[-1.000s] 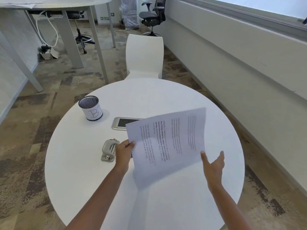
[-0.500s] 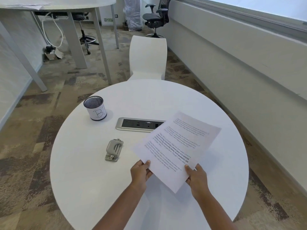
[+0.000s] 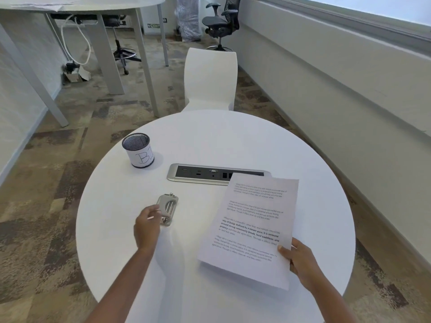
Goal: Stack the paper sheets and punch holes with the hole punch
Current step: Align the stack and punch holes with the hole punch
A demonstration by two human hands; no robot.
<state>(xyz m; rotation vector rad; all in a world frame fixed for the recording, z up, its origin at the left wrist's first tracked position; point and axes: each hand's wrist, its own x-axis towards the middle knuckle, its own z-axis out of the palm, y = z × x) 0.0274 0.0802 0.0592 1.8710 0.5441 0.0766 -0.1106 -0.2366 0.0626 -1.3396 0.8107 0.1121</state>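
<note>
A stack of printed paper sheets (image 3: 254, 220) is held a little above the round white table (image 3: 210, 141), on the right side. My right hand (image 3: 297, 258) pinches its near right edge, thumb on top. The silver hole punch (image 3: 168, 209) lies on the table left of the sheets. My left hand (image 3: 147, 226) is at the punch's near left side, fingers curled and touching its edge; a firm grip on it does not show.
A mesh pen cup (image 3: 138, 150) labelled "B" stands at the back left of the table. A silver power socket strip (image 3: 210, 174) is set into the table's middle, its right end under the sheets. A white chair (image 3: 210, 78) stands behind the table.
My left hand let go of the sheets and moved left to the hole punch. The sheets now hang from my right hand alone and have turned more upright and to the right.
</note>
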